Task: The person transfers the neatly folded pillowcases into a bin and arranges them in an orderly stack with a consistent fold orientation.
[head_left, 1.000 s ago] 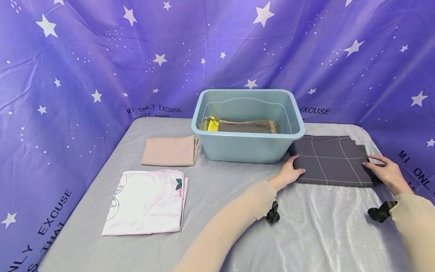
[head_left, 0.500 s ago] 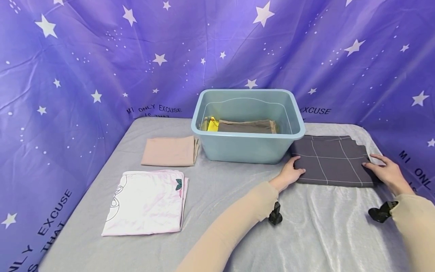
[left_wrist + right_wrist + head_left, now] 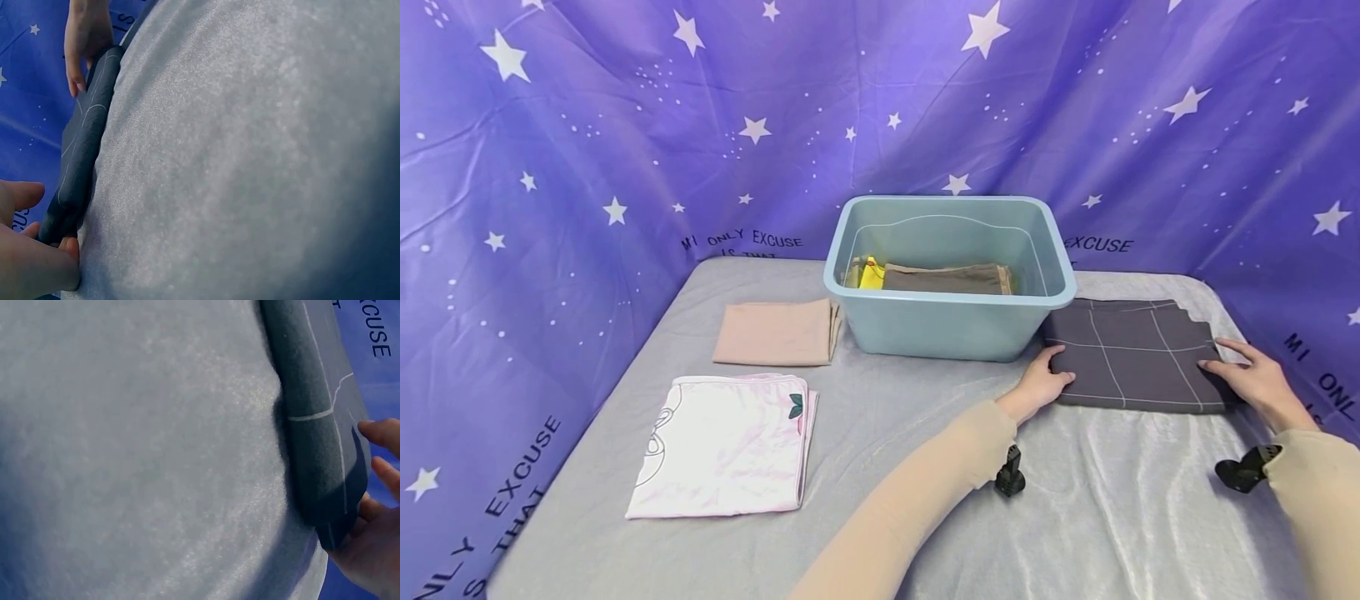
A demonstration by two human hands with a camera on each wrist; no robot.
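Note:
A folded dark grey cloth with thin white grid lines (image 3: 1127, 354) lies flat on the table, right of the blue tub (image 3: 943, 325). My left hand (image 3: 1037, 382) grips its left edge; in the left wrist view, fingertips (image 3: 72, 247) tuck under the thick fold. At the opposite edge my right hand (image 3: 1258, 385) has its thumb over the cloth. In the right wrist view, other fingers of the right hand (image 3: 369, 550) reach beneath the cloth's corner, partly hidden by it.
Inside the tub lie a yellow cloth (image 3: 871, 275) and a folded brown cloth (image 3: 947, 280). Left of it sit a folded beige-pink cloth (image 3: 775, 333) and, nearer, a folded white-pink cloth (image 3: 722, 450). A star-printed purple curtain (image 3: 820, 75) hangs behind the grey-covered table (image 3: 1075, 517).
My left forearm has shifted very slightly to the right. Both hands keep their places at the dark grey cloth's edges, and the cloth lies as before.

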